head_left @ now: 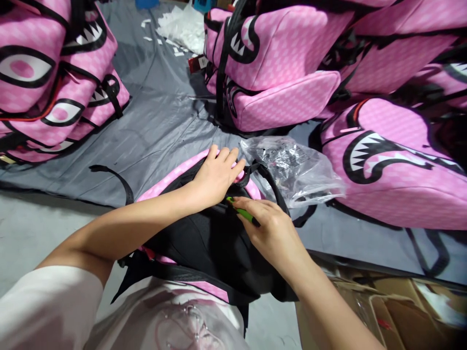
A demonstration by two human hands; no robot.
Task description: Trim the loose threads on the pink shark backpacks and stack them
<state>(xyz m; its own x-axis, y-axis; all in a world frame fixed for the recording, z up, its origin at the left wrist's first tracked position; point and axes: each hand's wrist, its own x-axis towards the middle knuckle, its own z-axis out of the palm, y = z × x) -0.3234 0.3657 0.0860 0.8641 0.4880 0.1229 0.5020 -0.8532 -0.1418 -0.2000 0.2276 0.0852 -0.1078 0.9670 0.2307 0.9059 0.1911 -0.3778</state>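
Note:
A black and pink backpack [204, 238] lies tilted against my body at the table's front edge, its black side facing me. My left hand [218, 179] is closed over the far pink-trimmed edge of this backpack, fingers bent across it. Close by on the right, my right hand [272, 226] grips a small tool with a bright green handle [246, 215]. The tool's tip points toward the black fabric beside my left hand; its working end is too small to make out. A black strap [115, 176] sticks out to the left.
Pink backpacks with printed eyes and teeth are piled at the left [32, 73] and right [284, 53]. A crumpled clear plastic bag [292, 170] lies just beyond my right hand. White scraps [182, 29] sit at the back. Cardboard boxes [401, 311] stand below at the right.

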